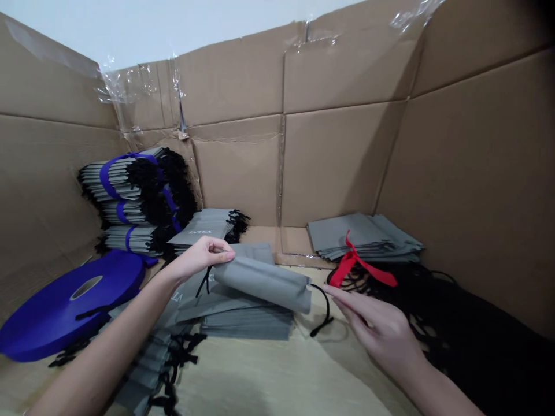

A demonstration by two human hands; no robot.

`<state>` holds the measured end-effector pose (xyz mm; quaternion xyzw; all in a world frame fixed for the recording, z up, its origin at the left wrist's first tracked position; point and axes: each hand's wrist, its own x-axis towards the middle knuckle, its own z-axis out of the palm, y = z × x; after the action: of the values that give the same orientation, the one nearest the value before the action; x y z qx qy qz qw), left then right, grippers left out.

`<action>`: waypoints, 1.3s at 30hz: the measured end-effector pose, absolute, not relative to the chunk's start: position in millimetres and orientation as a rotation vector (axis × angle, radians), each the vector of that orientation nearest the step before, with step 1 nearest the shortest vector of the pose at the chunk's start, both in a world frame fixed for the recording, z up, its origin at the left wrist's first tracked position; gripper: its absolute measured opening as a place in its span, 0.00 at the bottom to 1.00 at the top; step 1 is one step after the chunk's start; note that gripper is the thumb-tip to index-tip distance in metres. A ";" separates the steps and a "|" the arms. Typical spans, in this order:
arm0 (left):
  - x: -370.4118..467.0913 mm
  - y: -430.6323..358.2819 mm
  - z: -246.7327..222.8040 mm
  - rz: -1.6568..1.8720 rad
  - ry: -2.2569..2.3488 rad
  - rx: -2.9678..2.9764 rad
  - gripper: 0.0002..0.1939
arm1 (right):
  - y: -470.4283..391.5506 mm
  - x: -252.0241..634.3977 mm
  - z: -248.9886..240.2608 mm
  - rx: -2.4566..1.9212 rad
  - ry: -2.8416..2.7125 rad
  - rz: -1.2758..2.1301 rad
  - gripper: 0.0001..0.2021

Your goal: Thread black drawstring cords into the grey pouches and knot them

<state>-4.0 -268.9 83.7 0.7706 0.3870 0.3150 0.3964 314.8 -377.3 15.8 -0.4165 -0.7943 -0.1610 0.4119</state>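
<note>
My left hand (210, 253) pinches the upper left end of a grey fabric pouch (264, 283), which hangs tilted above a stack of flat grey pouches (249, 323). A short black cord dangles below my left fingers. From the pouch's right end comes a black cord (326, 306) with a knotted tip, curving downward. My right hand (373, 323) is at that cord, its fingers extended and close together near where it leaves the pouch; whether they grip anything is hard to see.
Banded pouch bundles (130, 202) stand at the back left, above a blue ribbon roll (73, 306). Printed pouches (203, 225) lie behind my left hand. At the right are more grey pieces (359, 234), a red ribbon (351, 263) and black cords (468, 335). Cardboard walls (338, 150) surround the table.
</note>
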 end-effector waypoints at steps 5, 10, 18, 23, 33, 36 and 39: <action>-3.1 -271.9 83.7 0.774 0.925 1.811 0.14 | -378.8 322.7 14.2 -1.044 -1.988 -0.736 0.17; -2.4 -270.4 82.4 0.805 0.900 1.794 0.11 | -379.6 326.7 17.6 -1.000 -2.063 -0.785 0.19; -2.9 -267.1 82.2 0.822 0.946 1.839 0.10 | -374.2 330.0 15.2 -0.913 -2.138 -0.721 0.19; -6.5 -266.0 84.0 0.802 0.911 1.820 0.11 | -370.0 334.0 11.8 -0.910 -2.113 -0.492 0.18; -11.3 -255.2 72.6 0.777 0.905 1.664 0.13 | -373.0 335.3 27.0 -0.922 -2.159 -0.203 0.21; -8.7 -257.4 72.0 0.754 0.919 1.720 0.13 | -373.8 331.6 24.4 -0.902 -2.190 -0.177 0.22; -7.0 -258.1 70.8 0.711 0.953 1.758 0.13 | -375.4 327.6 22.2 -0.897 -2.226 -0.205 0.21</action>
<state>-7.0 -258.1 70.8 0.7230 0.3918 0.2925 0.4880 327.6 -375.4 22.2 -0.3478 -0.8628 -0.0794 0.3583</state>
